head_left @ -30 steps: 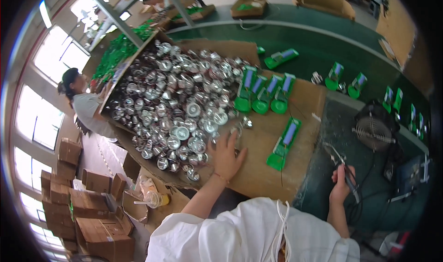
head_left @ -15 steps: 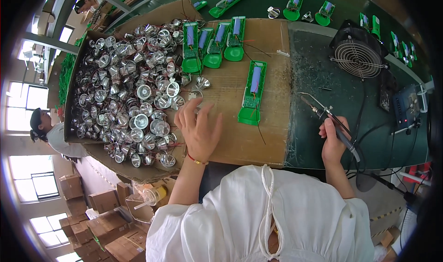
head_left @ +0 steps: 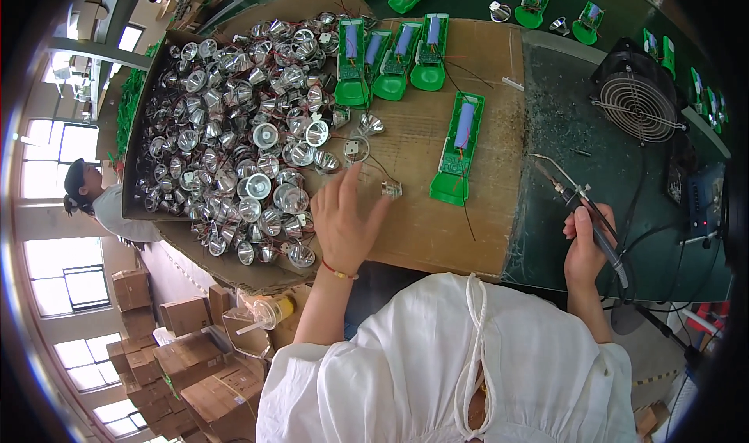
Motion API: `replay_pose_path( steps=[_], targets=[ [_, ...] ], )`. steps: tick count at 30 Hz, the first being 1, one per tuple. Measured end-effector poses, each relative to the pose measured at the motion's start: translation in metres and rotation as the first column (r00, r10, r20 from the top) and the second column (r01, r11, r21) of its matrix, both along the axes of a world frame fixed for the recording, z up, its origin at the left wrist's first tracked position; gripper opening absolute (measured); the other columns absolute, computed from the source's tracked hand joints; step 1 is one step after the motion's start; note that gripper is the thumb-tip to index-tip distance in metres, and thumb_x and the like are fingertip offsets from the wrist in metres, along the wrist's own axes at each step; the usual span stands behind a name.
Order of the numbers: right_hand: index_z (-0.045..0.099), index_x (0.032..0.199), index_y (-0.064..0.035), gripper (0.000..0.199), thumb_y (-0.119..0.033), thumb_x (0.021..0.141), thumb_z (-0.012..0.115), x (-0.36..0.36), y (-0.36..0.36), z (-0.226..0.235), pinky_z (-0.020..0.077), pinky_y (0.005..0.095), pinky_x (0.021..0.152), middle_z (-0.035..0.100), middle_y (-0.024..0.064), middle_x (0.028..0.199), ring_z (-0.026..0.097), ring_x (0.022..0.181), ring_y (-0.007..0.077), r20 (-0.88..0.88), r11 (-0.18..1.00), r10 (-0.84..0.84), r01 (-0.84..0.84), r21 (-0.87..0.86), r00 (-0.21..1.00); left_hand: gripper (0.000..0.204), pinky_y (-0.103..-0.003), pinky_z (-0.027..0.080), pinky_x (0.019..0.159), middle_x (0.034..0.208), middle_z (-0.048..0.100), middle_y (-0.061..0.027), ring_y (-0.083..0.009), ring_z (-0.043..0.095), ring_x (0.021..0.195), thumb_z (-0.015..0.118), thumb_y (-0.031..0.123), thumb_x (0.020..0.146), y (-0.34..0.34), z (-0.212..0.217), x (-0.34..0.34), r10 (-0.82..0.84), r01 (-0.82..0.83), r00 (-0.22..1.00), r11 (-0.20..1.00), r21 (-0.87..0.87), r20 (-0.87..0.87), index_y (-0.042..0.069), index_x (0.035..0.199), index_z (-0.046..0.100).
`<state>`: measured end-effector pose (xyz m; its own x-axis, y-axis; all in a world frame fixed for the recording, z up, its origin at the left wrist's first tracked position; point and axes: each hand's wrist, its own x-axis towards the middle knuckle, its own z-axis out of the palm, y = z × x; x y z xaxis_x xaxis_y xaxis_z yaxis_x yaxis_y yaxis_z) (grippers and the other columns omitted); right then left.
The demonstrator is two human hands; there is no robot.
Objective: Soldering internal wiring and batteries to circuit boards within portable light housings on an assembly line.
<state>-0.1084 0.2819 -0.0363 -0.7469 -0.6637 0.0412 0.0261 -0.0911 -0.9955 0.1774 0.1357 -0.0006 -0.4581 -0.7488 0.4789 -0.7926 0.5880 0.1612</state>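
My left hand [head_left: 343, 223] is over the cardboard work surface, fingers apart. Its index fingertip reaches a silver reflector cup [head_left: 356, 151], and whether they touch is unclear. Just past the thumb tip lies a small reflector piece [head_left: 392, 189] with a thin wire. To the right, a green plastic housing [head_left: 450, 187] holds a purple cylindrical battery [head_left: 466, 125] and a small circuit board, with loose wires trailing from it. My right hand [head_left: 587, 244] is closed around a soldering iron [head_left: 583, 206] with a thin curved metal tube alongside, tip pointing up and left.
A cardboard box [head_left: 148, 142] piled with reflectors stands at the left. Several green housings [head_left: 394, 68] lie at the back of the cardboard, others on the green table beyond. A fan with a round grille [head_left: 638, 109] and a blue control unit [head_left: 706, 201] stand at the right.
The view has shifted, so everything appears farther right. My left thumb has spread away from the fingers, and the small reflector piece now shows beside it. The right hand keeps its grip.
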Motion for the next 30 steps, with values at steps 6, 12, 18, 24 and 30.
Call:
replay_pose_path(
  steps=[6,12,18,24,30],
  targets=[
    [0.054,0.091,0.0019,0.019,-0.015,0.083,0.061,-0.002,0.003,-0.003,0.0424,0.0191,0.051,0.058,0.0066,0.067,0.052,0.055,0.0084,0.036,0.999,0.002,-0.003,0.04,0.999,0.023,-0.037,0.043,0.059,0.073,0.057,-0.0124,-0.0297,0.054,0.066,0.064,0.026,0.079,-0.002,-0.001,0.011,0.189,-0.142,0.975,0.934,0.329,-0.116,0.003,0.076,0.061],
    [0.054,0.089,0.002,0.019,-0.015,0.083,0.061,0.008,0.001,0.005,0.0421,0.0193,0.051,0.057,0.0068,0.066,0.052,0.054,0.0085,0.011,0.999,0.042,-0.042,0.02,0.999,0.031,-0.037,0.048,0.056,0.064,0.062,-0.0141,-0.0299,0.062,0.062,0.063,0.033,0.078,-0.043,-0.001,-0.03,0.253,-0.313,0.95,0.802,0.508,0.186,0.004,0.067,0.065],
    [0.053,0.09,0.0025,0.02,-0.014,0.082,0.062,0.012,0.003,0.01,0.0427,0.0209,0.052,0.057,0.0074,0.066,0.052,0.056,0.0094,0.02,0.998,0.066,-0.066,0.007,0.998,0.021,-0.034,0.048,0.056,0.068,0.064,-0.0102,-0.027,0.062,0.061,0.066,0.026,0.076,-0.031,-0.014,-0.033,0.126,0.015,0.981,0.707,0.707,-0.147,0.006,0.075,0.063],
    [0.053,0.091,0.0022,0.019,-0.012,0.082,0.062,0.019,-0.004,0.013,0.0434,0.0213,0.053,0.058,0.0075,0.068,0.052,0.057,0.009,0.052,0.988,0.157,-0.157,0.003,0.986,0.019,-0.037,0.048,0.056,0.068,0.064,-0.0092,-0.0275,0.061,0.062,0.065,0.025,0.077,-0.023,-0.001,-0.048,-0.018,-0.03,0.996,0.842,0.539,0.083,0.007,0.071,0.063],
    [0.053,0.089,0.0018,0.018,-0.011,0.082,0.063,0.022,-0.009,0.016,0.0455,0.0225,0.054,0.058,0.0067,0.07,0.056,0.059,0.0097,0.007,0.976,0.22,-0.22,-0.003,0.975,0.014,-0.032,0.048,0.059,0.074,0.065,-0.0082,-0.021,0.062,0.064,0.064,0.017,0.079,-0.017,-0.015,-0.046,0.133,0.141,0.943,0.673,0.726,-0.306,0.003,0.078,0.062]
  ],
)
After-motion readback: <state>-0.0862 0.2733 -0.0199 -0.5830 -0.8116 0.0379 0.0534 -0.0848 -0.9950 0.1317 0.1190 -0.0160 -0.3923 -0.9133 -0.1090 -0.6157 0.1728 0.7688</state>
